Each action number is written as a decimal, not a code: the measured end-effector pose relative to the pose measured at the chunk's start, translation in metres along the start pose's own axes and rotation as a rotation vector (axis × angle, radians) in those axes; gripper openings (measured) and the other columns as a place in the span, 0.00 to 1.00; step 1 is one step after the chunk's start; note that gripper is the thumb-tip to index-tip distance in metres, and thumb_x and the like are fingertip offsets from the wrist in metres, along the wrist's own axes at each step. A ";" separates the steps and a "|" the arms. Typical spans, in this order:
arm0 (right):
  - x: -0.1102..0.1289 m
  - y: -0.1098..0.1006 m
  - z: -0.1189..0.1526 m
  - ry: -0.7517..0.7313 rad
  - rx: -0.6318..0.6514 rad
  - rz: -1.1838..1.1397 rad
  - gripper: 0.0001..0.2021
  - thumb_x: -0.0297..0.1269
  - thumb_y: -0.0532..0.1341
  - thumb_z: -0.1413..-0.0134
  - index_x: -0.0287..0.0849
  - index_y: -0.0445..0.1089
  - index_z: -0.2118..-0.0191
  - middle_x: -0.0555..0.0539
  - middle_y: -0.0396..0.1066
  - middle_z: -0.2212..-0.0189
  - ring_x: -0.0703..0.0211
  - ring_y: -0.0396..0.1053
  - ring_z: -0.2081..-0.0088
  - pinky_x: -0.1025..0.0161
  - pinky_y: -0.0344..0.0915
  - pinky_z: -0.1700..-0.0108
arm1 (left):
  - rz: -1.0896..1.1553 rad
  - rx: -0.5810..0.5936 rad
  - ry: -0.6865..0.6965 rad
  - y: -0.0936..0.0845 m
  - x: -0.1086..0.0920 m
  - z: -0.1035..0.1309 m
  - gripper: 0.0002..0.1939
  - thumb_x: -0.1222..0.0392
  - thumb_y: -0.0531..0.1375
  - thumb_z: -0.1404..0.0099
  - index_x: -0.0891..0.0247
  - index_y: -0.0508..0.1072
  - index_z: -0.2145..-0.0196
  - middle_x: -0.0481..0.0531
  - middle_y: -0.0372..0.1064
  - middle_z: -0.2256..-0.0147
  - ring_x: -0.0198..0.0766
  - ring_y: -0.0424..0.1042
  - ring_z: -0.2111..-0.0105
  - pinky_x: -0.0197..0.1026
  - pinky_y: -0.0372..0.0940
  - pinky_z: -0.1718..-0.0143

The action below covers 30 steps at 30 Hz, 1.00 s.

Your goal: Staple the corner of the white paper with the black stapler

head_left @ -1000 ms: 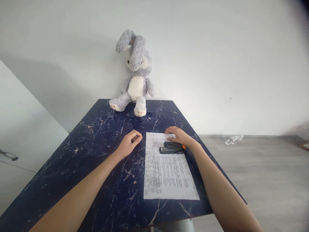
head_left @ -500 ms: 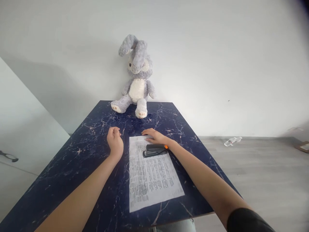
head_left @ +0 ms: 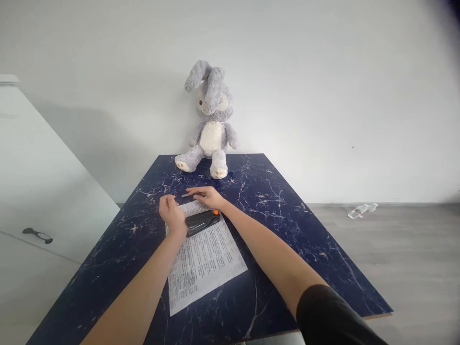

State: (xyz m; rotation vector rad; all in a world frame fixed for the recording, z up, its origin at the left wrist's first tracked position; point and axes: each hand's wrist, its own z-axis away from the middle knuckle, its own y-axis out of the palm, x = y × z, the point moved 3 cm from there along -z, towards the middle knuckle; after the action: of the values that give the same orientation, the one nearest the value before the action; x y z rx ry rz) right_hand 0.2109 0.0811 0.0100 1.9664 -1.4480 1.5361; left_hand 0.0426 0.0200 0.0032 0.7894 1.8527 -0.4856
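A black stapler (head_left: 203, 222) with an orange end lies across a printed sheet of paper (head_left: 212, 258) on the dark blue marbled table (head_left: 287, 258). My right hand (head_left: 208, 197) is above the sheet's far edge, fingers pinched on a thin grey strip (head_left: 186, 195) that looks like a row of staples and points left. Beside the stapler's left end, my left hand (head_left: 173, 214) is closed, its fingers curled inward. Whatever it may hold is hidden. Its wrist overlaps the sheet's left edge.
A grey plush rabbit (head_left: 212, 129) sits at the table's far end against the white wall. On the left stands a white cabinet (head_left: 43, 177) with a dark handle (head_left: 38, 235). A clear plastic item (head_left: 361, 211) lies on the floor at right.
The paper and stapler have shifted left and turned slightly. My right hand has come left off the sheet with the thin grey strip in its fingers. The view has swung a little left.
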 end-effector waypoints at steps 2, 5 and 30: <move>0.013 -0.009 0.020 0.078 0.009 -0.181 0.27 0.58 0.53 0.30 0.40 0.78 0.49 0.38 0.76 0.44 0.46 0.73 0.42 0.50 0.67 0.39 | 0.000 -0.013 -0.013 0.002 0.003 -0.001 0.09 0.62 0.53 0.31 0.62 0.70 0.69 0.44 0.62 0.76 0.36 0.64 0.73 0.38 0.57 0.67; 0.035 -0.012 0.051 0.122 0.278 -0.107 0.27 0.60 0.60 0.35 0.41 0.77 0.45 0.41 0.77 0.46 0.47 0.75 0.45 0.53 0.68 0.41 | -0.016 -0.014 -0.009 0.003 -0.001 0.000 0.09 0.62 0.53 0.32 0.62 0.69 0.69 0.44 0.62 0.76 0.36 0.64 0.73 0.38 0.57 0.66; 0.054 -0.092 0.184 0.316 0.005 -0.364 0.22 0.45 0.67 0.36 0.45 0.73 0.39 0.41 0.70 0.37 0.46 0.66 0.34 0.44 0.57 0.29 | -0.030 0.795 -0.056 0.042 -0.011 0.092 0.13 0.66 0.56 0.32 0.60 0.78 0.55 0.58 0.78 0.52 0.50 0.77 0.49 0.55 0.66 0.41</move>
State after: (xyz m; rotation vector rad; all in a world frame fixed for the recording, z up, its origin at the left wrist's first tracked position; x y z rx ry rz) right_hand 0.3904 -0.0327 0.0129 1.7666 -0.9047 1.5874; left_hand 0.1353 -0.0135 -0.0227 1.2439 1.6028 -1.2881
